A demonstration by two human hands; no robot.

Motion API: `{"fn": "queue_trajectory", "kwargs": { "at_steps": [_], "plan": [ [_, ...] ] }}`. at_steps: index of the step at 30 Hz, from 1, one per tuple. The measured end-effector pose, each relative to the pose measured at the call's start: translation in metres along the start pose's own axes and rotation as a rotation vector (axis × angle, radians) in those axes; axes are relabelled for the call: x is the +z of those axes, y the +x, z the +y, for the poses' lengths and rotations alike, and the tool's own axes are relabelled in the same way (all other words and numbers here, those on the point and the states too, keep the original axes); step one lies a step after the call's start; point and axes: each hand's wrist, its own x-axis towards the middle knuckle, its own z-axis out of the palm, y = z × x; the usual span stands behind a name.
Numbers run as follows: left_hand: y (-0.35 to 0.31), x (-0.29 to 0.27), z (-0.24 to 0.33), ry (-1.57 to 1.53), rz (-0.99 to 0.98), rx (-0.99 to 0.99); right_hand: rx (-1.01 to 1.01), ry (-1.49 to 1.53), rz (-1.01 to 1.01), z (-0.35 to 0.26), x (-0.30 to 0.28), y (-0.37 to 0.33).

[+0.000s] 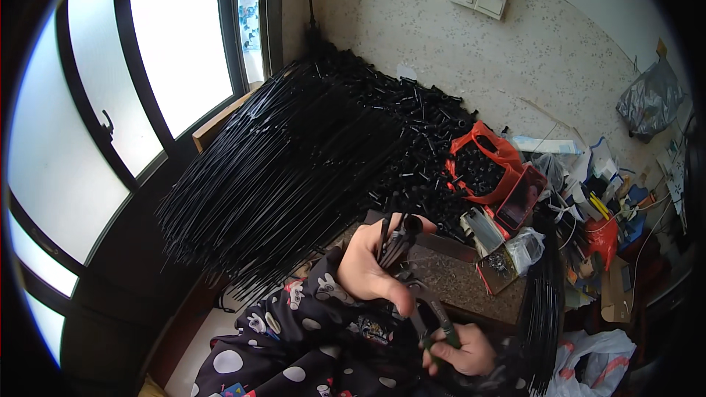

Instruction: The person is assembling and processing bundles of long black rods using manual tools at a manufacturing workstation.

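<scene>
My left hand is closed around a small cluster of black tubular pieces, their ends sticking up past the fingers. One piece has a round open end facing up. Just below and to the right, my right hand grips a pair of pliers with dark green handles. The plier head reaches toward the left thumb; what lies between its jaws is too dark to make out. Both hands are above my lap, covered by a black patterned garment with white dots, at the near edge of a brown board.
A large bundle of thin black rods spreads at left. Behind it lies a heap of short black tubes. A red bag of black parts, a phone and a clear box stand right. More rods and a white bag sit near right.
</scene>
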Motion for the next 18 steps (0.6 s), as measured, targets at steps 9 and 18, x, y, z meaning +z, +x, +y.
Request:
{"fn": "queue_trajectory", "kwargs": {
  "at_steps": [9, 18],
  "plan": [
    [-0.003, -0.001, 0.007, 0.399, 0.081, 0.026, -0.585, -1.034, 0.754, -0.021, 0.024, 0.010],
    [0.009, -0.007, 0.000, 0.384, -0.118, 0.183, 0.070, -0.312, 0.025, -0.014, 0.008, 0.022]
  ]
}}
